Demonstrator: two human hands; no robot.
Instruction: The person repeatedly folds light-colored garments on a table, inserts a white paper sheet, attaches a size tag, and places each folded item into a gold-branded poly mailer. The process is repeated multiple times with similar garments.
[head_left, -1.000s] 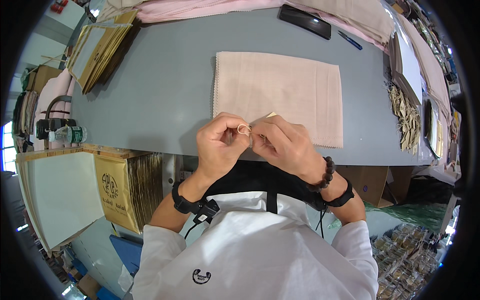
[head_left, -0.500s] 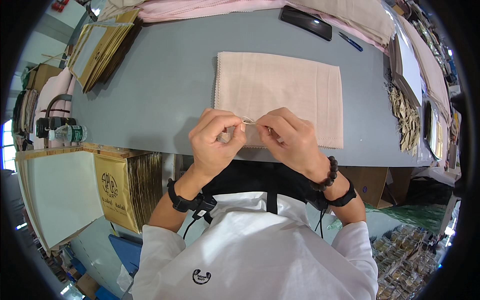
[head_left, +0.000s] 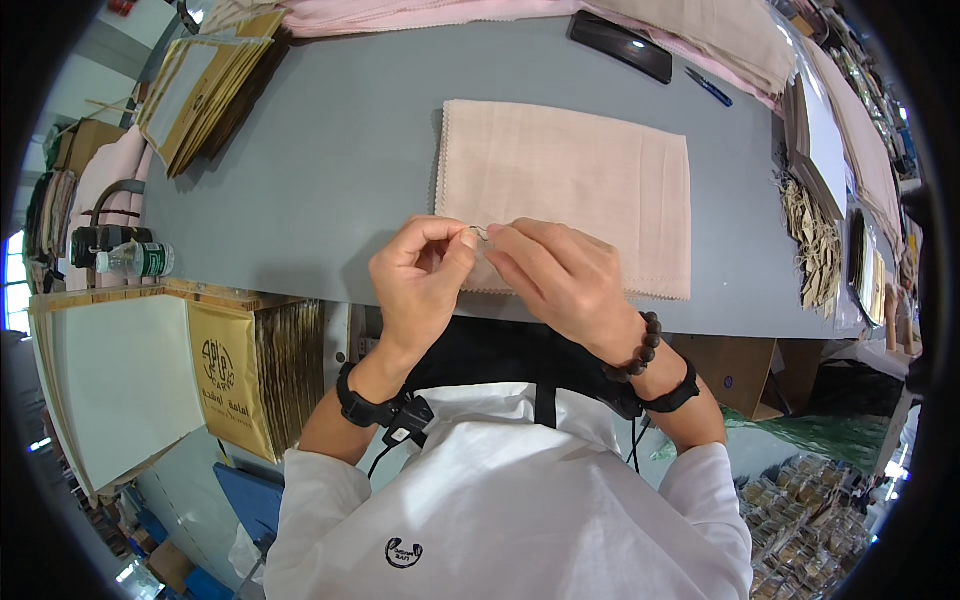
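Observation:
A thin piece of string [head_left: 480,233] spans the small gap between my two hands. My left hand [head_left: 418,275] pinches one end between thumb and forefinger. The fingertips of my right hand [head_left: 562,275] are closed on the string from the other side. Whatever else sits inside my fingers is hidden. Both hands are above the near edge of a folded beige cloth [head_left: 570,170] with zigzag-cut edges, which lies flat on the grey table [head_left: 330,140].
At the far left stands a stack of gold-and-white envelopes [head_left: 205,95]. A clear bottle [head_left: 135,260] is at the left edge. Phone [head_left: 620,46] and pen [head_left: 709,87] lie at the back right. A bunch of beige tags [head_left: 812,240] is at the right edge.
The loop of string between my fingertips has become a thinner, smaller strand. Both hands have shifted slightly left, and the beige piece seen under my left fingers no longer shows.

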